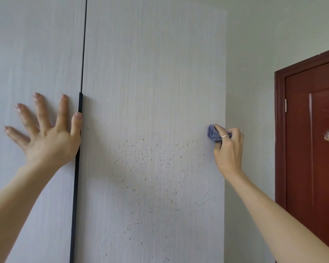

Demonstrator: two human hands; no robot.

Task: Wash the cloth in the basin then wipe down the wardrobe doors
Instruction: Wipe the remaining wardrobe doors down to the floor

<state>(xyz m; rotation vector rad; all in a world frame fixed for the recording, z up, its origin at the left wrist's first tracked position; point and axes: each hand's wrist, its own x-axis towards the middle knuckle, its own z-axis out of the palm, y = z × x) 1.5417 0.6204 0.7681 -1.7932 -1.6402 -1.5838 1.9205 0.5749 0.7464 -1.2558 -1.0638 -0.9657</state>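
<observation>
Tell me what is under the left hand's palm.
The left hand, fingers spread, presses flat on the left wardrobe door, its thumb along the black handle strip. The door surface beneath the palm is covered.

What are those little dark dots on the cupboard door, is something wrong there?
Yes. The right wardrobe door carries a scatter of small dark specks across its lower middle, like splashes or mould. The left door looks clean. The right hand holds the blue cloth beside them.

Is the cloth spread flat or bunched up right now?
Bunched: the cloth is a crumpled wad in the right hand, against the wardrobe door.
</observation>
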